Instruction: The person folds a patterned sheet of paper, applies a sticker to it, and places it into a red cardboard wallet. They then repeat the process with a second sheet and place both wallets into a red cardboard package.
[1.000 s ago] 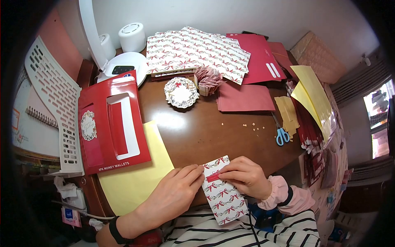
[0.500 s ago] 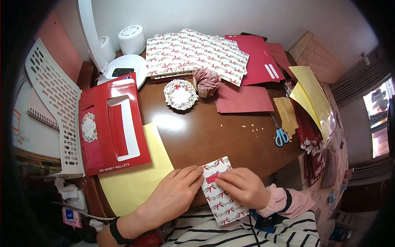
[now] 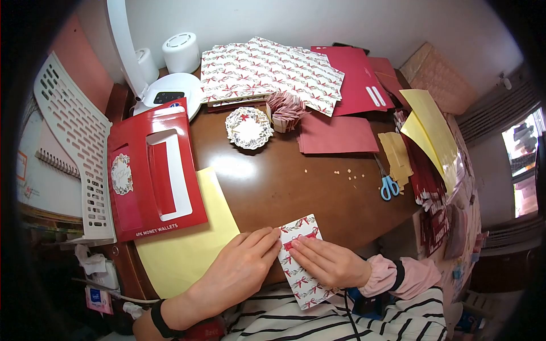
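Right hand [image 3: 333, 262] has flattened over card [image 3: 301, 282]; packet [image 3: 142, 182] reads "4PK MONEY WALLETS".

The table [image 3: 267, 193] was brightly and evenly lit, with a soft white patch of glare left of centre and a fainter sheen on the red folder [image 3: 141, 162]. Daylight at the far right burned the window [image 3: 523, 142] out to near white, while its surroundings sat dim. Shadows were soft, the clearest one a dark crescent under the round card [image 3: 249, 128]. The lens bowed the perforated rack [image 3: 85, 148] and the table's edges, and black vignetting swallowed the corners. The patterned card [image 3: 301, 278] looked sharp, though the lettering on its red label [image 3: 288, 245] was too small to read, and the far right turned soft
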The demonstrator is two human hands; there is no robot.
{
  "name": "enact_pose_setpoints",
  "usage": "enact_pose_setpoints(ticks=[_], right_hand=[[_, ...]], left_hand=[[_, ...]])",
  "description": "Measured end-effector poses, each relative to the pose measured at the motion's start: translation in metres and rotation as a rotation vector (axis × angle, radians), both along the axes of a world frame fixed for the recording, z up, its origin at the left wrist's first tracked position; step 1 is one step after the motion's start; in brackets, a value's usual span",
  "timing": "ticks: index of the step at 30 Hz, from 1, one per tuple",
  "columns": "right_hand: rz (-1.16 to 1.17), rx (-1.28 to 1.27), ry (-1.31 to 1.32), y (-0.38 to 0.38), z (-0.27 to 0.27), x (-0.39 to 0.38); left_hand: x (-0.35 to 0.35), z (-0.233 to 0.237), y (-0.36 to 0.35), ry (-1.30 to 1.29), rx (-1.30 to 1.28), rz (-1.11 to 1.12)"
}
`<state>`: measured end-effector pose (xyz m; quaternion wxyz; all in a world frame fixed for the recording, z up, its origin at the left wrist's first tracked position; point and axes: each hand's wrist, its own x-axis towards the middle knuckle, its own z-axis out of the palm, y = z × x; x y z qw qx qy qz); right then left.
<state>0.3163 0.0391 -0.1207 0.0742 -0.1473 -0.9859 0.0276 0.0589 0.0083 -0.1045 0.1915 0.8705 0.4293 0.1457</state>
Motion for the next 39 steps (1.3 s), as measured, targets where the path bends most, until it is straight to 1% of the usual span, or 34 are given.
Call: enact_pose_setpoints(ticks=[5, 8, 10, 16, 18, 21, 22, 25, 26, 28, 30, 32, 33, 34, 36, 37, 39], right_hand=[[-0.013, 0.002, 0.004, 0.0, -0.003, 0.005], [-0.011, -0.04, 0.017, 0.007, -0.003, 0.009], [0.02, -0.193, 0.095, 0.014, -0.004, 0.014], [-0.035, -0.115, 0.175, 0.003, 0.012, 0.022], [0.012, -0.094, 0.166, -0.006, 0.018, 0.029], [0.038, -0.244, 0.099, -0.035, 0.03, 0.029], [0.04, -0.243, 0.101, -0.039, 0.027, 0.03], [0.031, -0.056, -0.045, -0.048, 0.009, 0.033], [0.013, -0.058, -0.014, -0.049, 0.006, 0.032], [0.011, -0.003, 0.003, -0.051, -0.005, 0.034], [0.01, -0.011, 0.036, -0.051, -0.007, 0.034], [0.009, 0.02, -0.007, -0.048, 0.0, 0.032], [-0.013, -0.039, 0.023, -0.047, 0.007, 0.031], [-0.01, -0.036, 0.03, -0.045, 0.014, 0.029], [-0.045, -0.037, 0.08, -0.04, 0.027, 0.028], [-0.049, -0.067, 0.122, -0.036, 0.032, 0.028], [-0.031, -0.084, 0.157, -0.03, 0.042, 0.019]], left_hand=[[0.0, -0.001, 0.0, 0.006, 0.012, -0.003], [-0.001, -0.001, -0.001, 0.003, 0.026, -0.003], [0.0, -0.003, -0.002, 0.0, 0.016, -0.002], [-0.001, -0.003, -0.002, 0.006, 0.003, -0.015], [-0.002, -0.003, -0.002, 0.004, 0.007, -0.014], [-0.002, -0.003, -0.001, -0.003, -0.002, -0.013], [-0.002, -0.003, -0.002, -0.004, -0.01, -0.014], [-0.002, -0.007, -0.001, -0.034, 0.014, -0.022], [-0.002, -0.008, -0.001, -0.017, 0.014, -0.012], [-0.003, -0.008, 0.0, -0.108, 0.016, -0.015], [-0.007, 0.008, 0.001, -0.066, 0.039, 0.01], [-0.015, 0.029, 0.003, -0.04, 0.147, 0.097], [-0.02, 0.038, 0.002, 0.077, 0.156, 0.197], [-0.024, 0.045, 0.001, 0.195, 0.195, 0.368], [-0.036, 0.054, 0.001, 0.321, 0.213, 0.556], [-0.043, 0.054, 0.0, 0.322, 0.216, 0.558], [-0.056, 0.048, 0.001, 0.547, 0.213, 0.618]])
